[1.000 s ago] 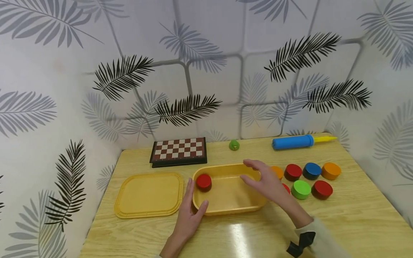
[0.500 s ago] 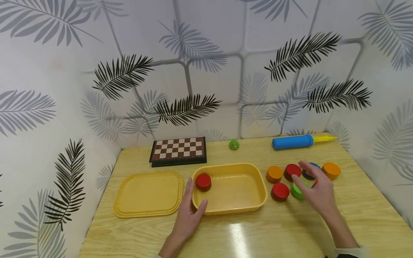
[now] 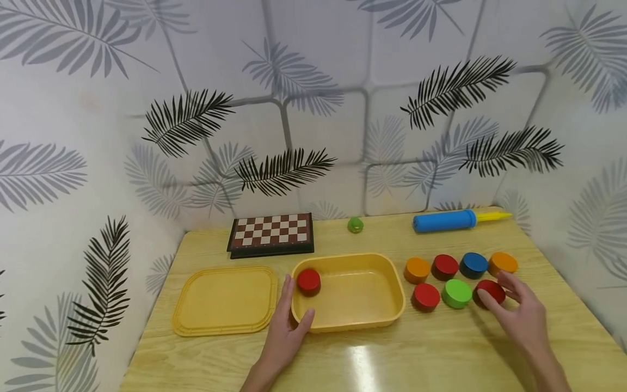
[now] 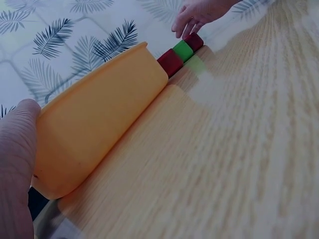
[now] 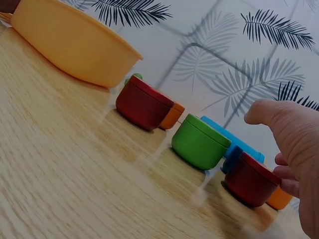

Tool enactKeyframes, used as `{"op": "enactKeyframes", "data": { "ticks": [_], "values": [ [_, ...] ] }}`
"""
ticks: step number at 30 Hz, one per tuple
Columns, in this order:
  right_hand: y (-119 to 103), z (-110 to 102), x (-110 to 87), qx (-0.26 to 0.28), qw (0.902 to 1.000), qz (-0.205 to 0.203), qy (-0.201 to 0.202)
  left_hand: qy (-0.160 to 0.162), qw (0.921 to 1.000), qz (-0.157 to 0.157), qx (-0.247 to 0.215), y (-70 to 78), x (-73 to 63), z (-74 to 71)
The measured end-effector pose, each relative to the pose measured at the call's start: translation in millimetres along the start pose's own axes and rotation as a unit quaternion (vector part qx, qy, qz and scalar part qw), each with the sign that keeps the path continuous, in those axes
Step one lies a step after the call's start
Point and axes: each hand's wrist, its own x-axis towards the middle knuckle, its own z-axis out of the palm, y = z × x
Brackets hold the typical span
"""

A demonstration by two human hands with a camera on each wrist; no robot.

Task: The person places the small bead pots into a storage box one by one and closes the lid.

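Note:
My left hand [image 3: 286,326] rests at the left end of a yellow plastic bin [image 3: 399,305], fingers fairly straight along its side and thumb at the front rim. Inside the bin, at its left end, is a red round tub [image 3: 309,281]. On the right, my right hand [image 3: 526,316] reaches round a dark red lidded tub [image 5: 250,181]. Its thumb [image 5: 269,113] hangs apart above the lid, and its other fingers are behind the tub, partly hidden. Left of that tub stand a green tub [image 3: 457,293] and a red tub [image 3: 425,296].
Behind them is a row: an orange tub [image 3: 417,270], a dark red tub [image 3: 444,267], a blue tub [image 3: 473,264] and another orange tub [image 3: 503,263]. A yellow lid [image 3: 225,299], a chessboard [image 3: 271,234], a green toy [image 3: 355,225] and a blue pump [image 3: 444,221] lie around.
My right hand has moved from above the bin's right end, over the tubs, and down to the dark red tub at the front right. The left hand has stayed at the bin.

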Motion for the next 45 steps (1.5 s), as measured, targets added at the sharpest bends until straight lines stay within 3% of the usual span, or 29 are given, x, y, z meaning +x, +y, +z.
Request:
{"op": "enactKeyframes", "data": {
  "ticks": [20, 45],
  "values": [
    [22, 1, -6.5, -0.075, 0.9907, 0.092, -0.066, -0.005, 0.9999, 0.0, -0.014, -4.0, -0.2, 2.6],
    [23, 5, -2.6, -0.066, 0.9929, 0.096, -0.023, -0.002, 0.9999, -0.005, -0.012, -1.9, 1.1, -1.2]
  ]
}}
